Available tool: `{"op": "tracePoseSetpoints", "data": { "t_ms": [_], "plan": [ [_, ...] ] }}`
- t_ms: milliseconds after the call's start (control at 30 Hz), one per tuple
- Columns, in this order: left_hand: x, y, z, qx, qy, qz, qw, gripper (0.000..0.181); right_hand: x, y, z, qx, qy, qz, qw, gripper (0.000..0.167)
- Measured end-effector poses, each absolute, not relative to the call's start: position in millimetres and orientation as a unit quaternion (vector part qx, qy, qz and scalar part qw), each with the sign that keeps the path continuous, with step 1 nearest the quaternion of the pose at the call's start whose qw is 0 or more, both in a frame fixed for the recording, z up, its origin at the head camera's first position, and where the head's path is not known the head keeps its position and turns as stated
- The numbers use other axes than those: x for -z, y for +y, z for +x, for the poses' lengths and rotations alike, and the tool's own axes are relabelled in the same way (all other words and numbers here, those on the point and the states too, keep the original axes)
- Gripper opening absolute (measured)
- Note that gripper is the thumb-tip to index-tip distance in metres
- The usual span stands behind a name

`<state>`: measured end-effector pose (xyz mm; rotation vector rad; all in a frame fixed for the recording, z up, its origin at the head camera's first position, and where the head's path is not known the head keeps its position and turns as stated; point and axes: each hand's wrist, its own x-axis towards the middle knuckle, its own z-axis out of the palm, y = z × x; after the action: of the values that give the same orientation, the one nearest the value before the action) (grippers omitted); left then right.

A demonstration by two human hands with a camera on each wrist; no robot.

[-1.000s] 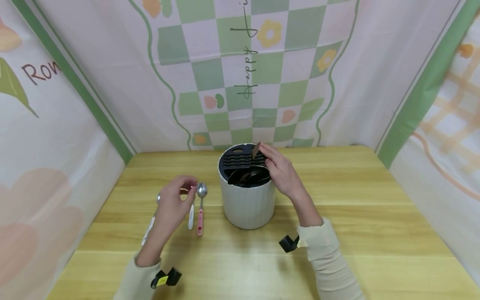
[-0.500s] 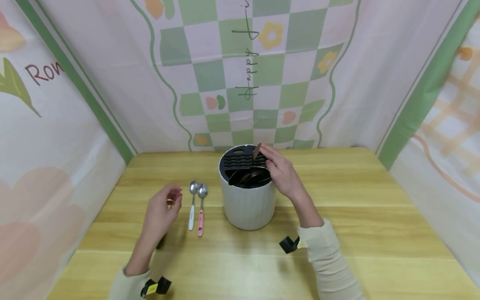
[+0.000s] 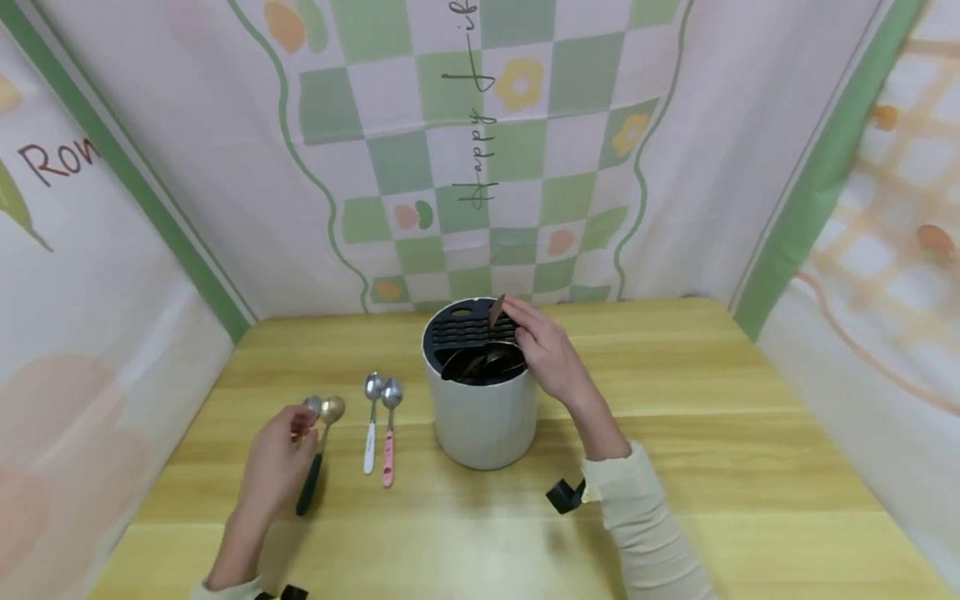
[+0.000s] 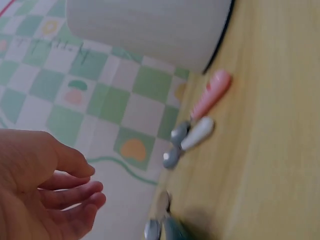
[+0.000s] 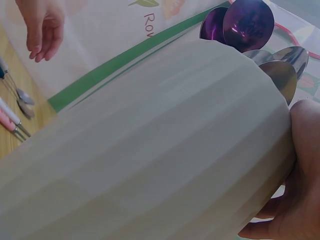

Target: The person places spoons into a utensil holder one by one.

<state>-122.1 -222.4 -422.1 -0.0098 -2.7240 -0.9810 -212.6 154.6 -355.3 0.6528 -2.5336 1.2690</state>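
Observation:
A ribbed white utensil holder (image 3: 483, 421) with a black slotted top (image 3: 459, 332) stands mid-table. My right hand (image 3: 551, 354) holds its right side near the rim, fingers around the far side in the right wrist view. Several dark shiny spoons (image 5: 248, 25) stick out beside the thumb. My left hand (image 3: 276, 457) hovers at the left with loosely bent fingers and nothing in them. Near it lie a gold spoon with a dark green handle (image 3: 309, 483) and a silver spoon (image 3: 312, 405), partly hidden by the hand.
A white-handled spoon (image 3: 370, 446) and a pink-handled spoon (image 3: 387, 458) lie side by side between my left hand and the holder. Patterned cloth (image 3: 442, 167) hangs behind the wooden table (image 3: 675, 392) and along both sides.
My left hand has moved left and toward me, away from the white-handled spoon, uncovering it and then the gold spoon. The right hand stays at the holder while the head view shifts slightly.

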Motion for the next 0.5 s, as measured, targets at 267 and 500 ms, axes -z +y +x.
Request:
{"op": "tracePoseSetpoints", "data": {
  "t_ms": [267,500],
  "plan": [
    [435,-247,-113,0.294,-0.952,0.023,0.075,0.039,352,150,-209,-0.446,-0.863,0.216,0.096,0.048],
    [442,-254,-119,0.260,-0.965,0.027,0.027,0.042,352,153,-208,-0.440,-0.867,0.210,0.104,0.047]
  ]
}}
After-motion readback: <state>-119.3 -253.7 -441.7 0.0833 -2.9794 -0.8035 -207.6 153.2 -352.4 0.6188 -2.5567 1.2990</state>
